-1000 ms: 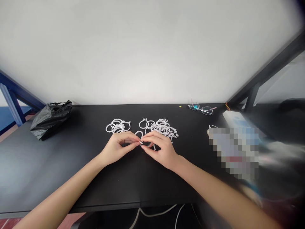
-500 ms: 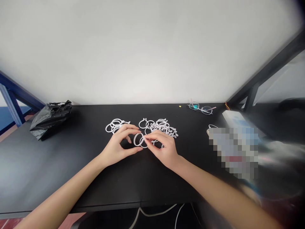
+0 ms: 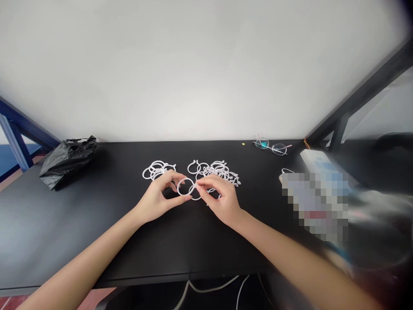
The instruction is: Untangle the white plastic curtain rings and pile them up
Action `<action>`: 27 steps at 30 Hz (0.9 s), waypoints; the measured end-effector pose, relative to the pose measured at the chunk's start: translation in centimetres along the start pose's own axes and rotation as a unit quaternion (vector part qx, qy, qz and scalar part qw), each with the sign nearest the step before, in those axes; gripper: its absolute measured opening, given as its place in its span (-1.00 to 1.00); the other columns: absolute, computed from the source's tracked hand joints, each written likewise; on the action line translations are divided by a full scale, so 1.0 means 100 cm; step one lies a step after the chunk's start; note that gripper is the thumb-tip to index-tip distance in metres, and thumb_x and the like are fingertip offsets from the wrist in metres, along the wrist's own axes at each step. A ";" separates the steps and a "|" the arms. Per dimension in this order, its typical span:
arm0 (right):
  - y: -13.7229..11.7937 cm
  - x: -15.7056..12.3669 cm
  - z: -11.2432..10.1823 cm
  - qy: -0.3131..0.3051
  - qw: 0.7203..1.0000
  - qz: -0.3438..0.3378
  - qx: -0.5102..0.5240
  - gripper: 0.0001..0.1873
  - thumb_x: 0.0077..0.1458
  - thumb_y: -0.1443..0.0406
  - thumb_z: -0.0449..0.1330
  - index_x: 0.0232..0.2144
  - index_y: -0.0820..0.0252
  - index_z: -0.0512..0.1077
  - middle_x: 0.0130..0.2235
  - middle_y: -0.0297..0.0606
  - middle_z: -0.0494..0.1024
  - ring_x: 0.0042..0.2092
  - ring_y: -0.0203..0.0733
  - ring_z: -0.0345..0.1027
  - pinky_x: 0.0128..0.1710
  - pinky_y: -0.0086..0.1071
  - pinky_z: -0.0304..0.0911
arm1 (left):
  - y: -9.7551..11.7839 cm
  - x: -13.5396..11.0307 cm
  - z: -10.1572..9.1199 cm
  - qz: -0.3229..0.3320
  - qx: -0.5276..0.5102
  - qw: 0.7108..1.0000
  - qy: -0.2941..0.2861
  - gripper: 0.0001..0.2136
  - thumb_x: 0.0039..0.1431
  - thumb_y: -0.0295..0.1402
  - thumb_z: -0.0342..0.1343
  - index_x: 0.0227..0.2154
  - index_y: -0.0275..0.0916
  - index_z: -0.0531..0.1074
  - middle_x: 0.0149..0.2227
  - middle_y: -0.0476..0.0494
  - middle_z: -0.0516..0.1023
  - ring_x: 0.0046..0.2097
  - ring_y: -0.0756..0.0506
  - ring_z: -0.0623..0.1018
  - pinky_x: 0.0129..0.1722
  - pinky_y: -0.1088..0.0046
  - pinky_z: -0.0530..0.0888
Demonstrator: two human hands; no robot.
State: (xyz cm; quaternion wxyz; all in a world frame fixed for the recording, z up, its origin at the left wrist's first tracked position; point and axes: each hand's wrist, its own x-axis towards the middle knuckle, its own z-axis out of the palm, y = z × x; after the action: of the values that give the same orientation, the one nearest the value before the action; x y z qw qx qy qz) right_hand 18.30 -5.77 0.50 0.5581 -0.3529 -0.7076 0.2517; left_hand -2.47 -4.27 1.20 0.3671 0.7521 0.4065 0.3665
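Observation:
A thin white ring (image 3: 177, 187) stands between my hands, above the black table. My left hand (image 3: 158, 198) curves round its left side, thumb at the bottom and fingertips at the top edge. At the ring's right side, the thumb and forefinger of my right hand (image 3: 223, 200) pinch it. Just behind and below it, another white ring (image 3: 196, 199) shows partly. Behind my right hand lies a tangled pile of white rings (image 3: 222, 170), some with knobbed open ends. A smaller group of white rings (image 3: 157, 164) rests behind my left hand.
A crumpled black plastic bag (image 3: 69, 161) sits at the table's left. Eyeglasses (image 3: 279, 149) lie at the back right, near a white and blue box (image 3: 318, 161) and a blurred-out item. Cables (image 3: 206, 291) hang below the front edge of the black table (image 3: 155, 254).
The ring has turned to face me more and shifted slightly left. My left fingers and thumb have closed in on it, while my right hand keeps its pinch.

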 end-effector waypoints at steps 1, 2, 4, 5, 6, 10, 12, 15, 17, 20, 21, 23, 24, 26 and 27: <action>0.000 0.000 0.000 -0.001 1.000 0.000 -0.002 -0.89 0.17 0.39 0.21 -0.28 0.17 0.55 -0.32 -0.24 0.58 -0.34 -0.26 0.49 -0.30 -0.35 0.51 | 0.000 0.000 0.000 0.000 -0.001 1.000 0.001 -0.71 0.11 -0.28 0.30 -0.12 -0.17 0.43 -0.17 -0.10 0.48 -0.18 -0.07 0.49 -0.12 0.29 0.53; 0.000 0.000 -0.001 -0.002 1.000 0.001 -0.004 -0.89 0.18 0.38 0.21 -0.28 0.17 0.55 -0.32 -0.24 0.59 -0.34 -0.26 0.49 -0.29 -0.35 0.50 | 0.001 0.000 -0.001 0.001 -0.002 1.000 0.002 -0.71 0.12 -0.28 0.29 -0.12 -0.17 0.42 -0.17 -0.10 0.48 -0.17 -0.07 0.49 -0.11 0.29 0.53; 0.001 -0.001 -0.001 -0.008 1.000 0.007 -0.006 -0.90 0.18 0.38 0.21 -0.27 0.17 0.55 -0.32 -0.24 0.60 -0.34 -0.26 0.50 -0.28 -0.35 0.49 | 0.002 0.001 -0.001 0.001 -0.005 1.000 0.004 -0.72 0.13 -0.29 0.29 -0.12 -0.16 0.42 -0.17 -0.08 0.48 -0.17 -0.07 0.49 -0.10 0.29 0.51; 0.002 -0.001 -0.001 -0.011 1.000 0.008 -0.007 -0.90 0.19 0.38 0.21 -0.26 0.17 0.55 -0.33 -0.25 0.60 -0.34 -0.26 0.50 -0.28 -0.35 0.48 | 0.002 0.001 -0.002 0.000 -0.006 1.000 0.005 -0.73 0.13 -0.29 0.29 -0.12 -0.16 0.42 -0.17 -0.08 0.48 -0.17 -0.07 0.49 -0.09 0.29 0.51; 0.003 -0.002 -0.001 -0.015 1.000 0.008 -0.008 -0.89 0.19 0.37 0.21 -0.26 0.17 0.55 -0.33 -0.26 0.60 -0.34 -0.25 0.50 -0.28 -0.34 0.47 | 0.002 0.001 -0.002 -0.001 -0.007 1.000 0.005 -0.73 0.13 -0.29 0.29 -0.12 -0.16 0.42 -0.18 -0.07 0.48 -0.17 -0.06 0.48 -0.09 0.30 0.50; 0.004 -0.002 -0.001 -0.015 1.000 -0.010 -0.008 -0.89 0.20 0.39 0.21 -0.26 0.16 0.55 -0.35 -0.26 0.61 -0.33 -0.24 0.50 -0.29 -0.33 0.43 | 0.004 0.001 -0.002 -0.001 -0.014 1.000 -0.001 -0.75 0.14 -0.31 0.28 -0.13 -0.15 0.43 -0.19 -0.05 0.47 -0.20 -0.05 0.47 -0.10 0.30 0.49; 0.004 -0.002 -0.002 -0.015 1.000 -0.021 -0.002 -0.88 0.20 0.40 0.21 -0.27 0.16 0.55 -0.35 -0.25 0.62 -0.32 -0.22 0.50 -0.30 -0.32 0.42 | 0.004 0.001 -0.002 0.004 -0.022 1.000 -0.004 -0.75 0.14 -0.32 0.28 -0.13 -0.15 0.43 -0.19 -0.06 0.46 -0.21 -0.05 0.46 -0.10 0.30 0.49; 0.003 0.000 -0.002 -0.016 0.999 -0.033 0.007 -0.88 0.19 0.42 0.21 -0.27 0.17 0.55 -0.36 -0.25 0.62 -0.32 -0.21 0.50 -0.30 -0.31 0.41 | 0.003 0.001 -0.002 0.006 -0.032 0.999 -0.009 -0.76 0.15 -0.33 0.28 -0.14 -0.16 0.43 -0.20 -0.06 0.46 -0.21 -0.05 0.45 -0.10 0.29 0.48; 0.002 0.000 -0.002 -0.017 0.999 -0.038 0.013 -0.87 0.18 0.43 0.21 -0.27 0.17 0.55 -0.37 -0.25 0.61 -0.33 -0.22 0.49 -0.31 -0.31 0.41 | 0.003 0.001 -0.002 0.004 -0.036 0.999 -0.012 -0.76 0.15 -0.33 0.28 -0.14 -0.16 0.43 -0.20 -0.06 0.45 -0.22 -0.05 0.45 -0.11 0.29 0.47; 0.002 0.001 -0.003 -0.018 0.999 -0.041 0.018 -0.87 0.18 0.43 0.21 -0.27 0.16 0.55 -0.38 -0.26 0.60 -0.35 -0.23 0.48 -0.33 -0.32 0.41 | 0.004 0.000 -0.003 0.003 -0.039 0.999 -0.014 -0.77 0.16 -0.33 0.27 -0.14 -0.16 0.42 -0.20 -0.07 0.45 -0.23 -0.04 0.44 -0.10 0.28 0.46; 0.002 0.001 -0.003 -0.019 0.999 -0.041 0.019 -0.87 0.18 0.43 0.21 -0.27 0.16 0.55 -0.38 -0.26 0.60 -0.35 -0.23 0.48 -0.33 -0.32 0.41 | 0.004 0.000 -0.003 0.003 -0.039 0.999 -0.015 -0.77 0.16 -0.33 0.27 -0.14 -0.17 0.42 -0.20 -0.07 0.45 -0.23 -0.04 0.43 -0.10 0.28 0.46; 0.001 0.001 -0.004 -0.019 0.999 -0.042 0.020 -0.87 0.18 0.43 0.22 -0.28 0.16 0.55 -0.39 -0.27 0.60 -0.36 -0.23 0.48 -0.34 -0.33 0.40 | 0.004 -0.001 -0.003 0.003 -0.041 0.999 -0.020 -0.78 0.16 -0.33 0.27 -0.15 -0.17 0.42 -0.22 -0.07 0.44 -0.24 -0.04 0.43 -0.11 0.29 0.45; 0.001 0.001 -0.004 -0.019 0.999 -0.042 0.020 -0.87 0.18 0.43 0.22 -0.29 0.15 0.55 -0.39 -0.27 0.60 -0.37 -0.24 0.47 -0.35 -0.33 0.40 | 0.004 -0.001 -0.003 0.003 -0.043 0.999 -0.023 -0.78 0.16 -0.33 0.27 -0.15 -0.17 0.42 -0.23 -0.06 0.44 -0.24 -0.04 0.43 -0.12 0.30 0.45; 0.001 0.002 -0.004 -0.020 0.999 -0.043 0.020 -0.87 0.18 0.43 0.22 -0.30 0.15 0.56 -0.41 -0.28 0.59 -0.38 -0.25 0.46 -0.37 -0.34 0.39 | 0.004 -0.001 -0.003 0.001 -0.045 0.999 -0.028 -0.79 0.17 -0.33 0.26 -0.16 -0.17 0.42 -0.24 -0.06 0.44 -0.23 -0.04 0.43 -0.12 0.31 0.45; 0.001 0.002 -0.004 -0.019 0.999 -0.043 0.021 -0.87 0.18 0.43 0.21 -0.30 0.15 0.56 -0.41 -0.28 0.59 -0.39 -0.25 0.46 -0.37 -0.34 0.38 | 0.004 0.000 -0.003 0.001 -0.045 0.999 -0.029 -0.79 0.17 -0.33 0.26 -0.16 -0.17 0.43 -0.24 -0.06 0.44 -0.23 -0.04 0.43 -0.13 0.31 0.45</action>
State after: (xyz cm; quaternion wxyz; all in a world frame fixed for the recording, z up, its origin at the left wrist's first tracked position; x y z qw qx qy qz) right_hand 18.71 -5.58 0.65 0.5618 -0.3055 -0.7274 0.2488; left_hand -2.62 -4.39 1.70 0.4124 0.7454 0.3780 0.3625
